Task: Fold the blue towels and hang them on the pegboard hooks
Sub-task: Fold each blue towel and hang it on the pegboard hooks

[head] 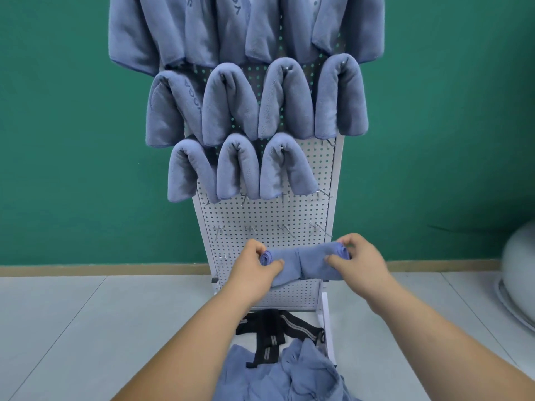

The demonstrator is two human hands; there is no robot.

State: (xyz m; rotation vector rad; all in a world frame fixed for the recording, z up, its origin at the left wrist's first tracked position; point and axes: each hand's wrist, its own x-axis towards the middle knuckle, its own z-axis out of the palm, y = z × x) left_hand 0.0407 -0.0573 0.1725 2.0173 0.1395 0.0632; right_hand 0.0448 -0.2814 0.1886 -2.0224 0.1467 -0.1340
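Plush matt cloth towels (pixel 254 108) hang on a perforated white-painted metal pegboard (pixel 260 215).

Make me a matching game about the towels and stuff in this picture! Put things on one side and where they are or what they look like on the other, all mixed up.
Things:
1. folded towel
2. hung towels
3. towel heap
4. straps

Places and looks:
A. black with a grey stripe
B. crumpled and unfolded, low down between the arms
C. gripped at its ends by the left hand and right hand
D. draped in rows on the pegboard

Pairs: 1-C, 2-D, 3-B, 4-A.
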